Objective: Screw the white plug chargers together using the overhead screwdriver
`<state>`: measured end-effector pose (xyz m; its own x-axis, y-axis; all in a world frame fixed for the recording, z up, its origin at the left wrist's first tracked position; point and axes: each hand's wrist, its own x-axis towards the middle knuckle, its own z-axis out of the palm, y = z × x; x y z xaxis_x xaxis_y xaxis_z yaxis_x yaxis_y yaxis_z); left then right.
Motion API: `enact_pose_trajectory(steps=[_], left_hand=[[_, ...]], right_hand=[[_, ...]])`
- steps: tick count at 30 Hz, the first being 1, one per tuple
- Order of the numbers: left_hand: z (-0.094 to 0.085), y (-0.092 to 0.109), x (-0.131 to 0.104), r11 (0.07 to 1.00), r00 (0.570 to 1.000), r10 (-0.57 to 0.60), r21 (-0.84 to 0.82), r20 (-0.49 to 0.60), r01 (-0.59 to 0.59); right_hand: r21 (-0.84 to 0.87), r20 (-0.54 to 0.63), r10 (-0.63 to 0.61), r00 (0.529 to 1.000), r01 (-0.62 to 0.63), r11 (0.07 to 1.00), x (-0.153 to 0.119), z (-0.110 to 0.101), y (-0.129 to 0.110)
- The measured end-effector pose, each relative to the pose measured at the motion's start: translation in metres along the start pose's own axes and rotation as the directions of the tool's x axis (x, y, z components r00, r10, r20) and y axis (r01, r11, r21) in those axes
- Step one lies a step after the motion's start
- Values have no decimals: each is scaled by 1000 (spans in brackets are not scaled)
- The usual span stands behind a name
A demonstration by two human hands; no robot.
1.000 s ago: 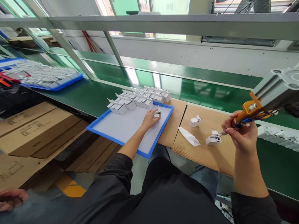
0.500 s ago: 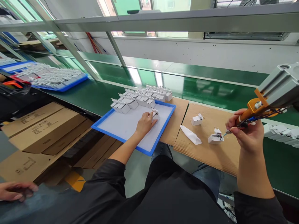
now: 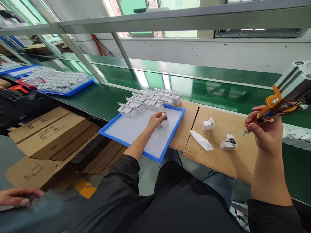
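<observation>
My left hand (image 3: 155, 121) pinches the top piece of a white plug-in charger (image 3: 164, 123), whose casing stands on the blue-rimmed tray (image 3: 132, 139). Dark wires show at its opening. My right hand (image 3: 264, 127) is wrapped round the orange handle of a dispensing gun (image 3: 272, 105) with a grey metal cylinder. Its needle tip is in the air, just right of an open white charger (image 3: 228, 144) with wires showing and its pin piece upright. Behind that, a second charger (image 3: 207, 124) sits on the cardboard sheet (image 3: 218, 158).
Rows of white chargers (image 3: 145, 100) fill the tray's far side. A white folded strip (image 3: 202, 140) lies on the cardboard. More chargers (image 3: 298, 137) are at far right, and a loaded tray (image 3: 70, 90) at left. Cardboard boxes (image 3: 51, 132) and another person's hand (image 3: 20, 196) are at lower left.
My right hand has drawn the gun's tip up and right, away from the open charger. My left fingers have shifted from the charger's side onto its top piece.
</observation>
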<state>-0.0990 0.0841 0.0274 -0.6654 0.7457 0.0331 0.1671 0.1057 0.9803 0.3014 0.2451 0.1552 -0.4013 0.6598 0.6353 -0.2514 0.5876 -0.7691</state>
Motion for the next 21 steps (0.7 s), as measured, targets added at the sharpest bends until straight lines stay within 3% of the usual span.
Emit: enact_pose_trajectory(steps=[4,6,11,21], left_hand=[[-7,9,-1,967,999,39,253,-26,-31],[-9,11,1,958,1000,21,286,-6,-19],[-9,9,5,972,998,41,228,56,-53],[-10,-4,6,996,957,69,-66,283,-52]], right_hand=[[-7,5,-2,1000,2,1000,1,0,3],[6,15,-23,1000,23,1000,2,1,4],[7,25,-12,1000,12,1000,2,3,4],[-23,1,-12,1000,12,1000,2,3,4]])
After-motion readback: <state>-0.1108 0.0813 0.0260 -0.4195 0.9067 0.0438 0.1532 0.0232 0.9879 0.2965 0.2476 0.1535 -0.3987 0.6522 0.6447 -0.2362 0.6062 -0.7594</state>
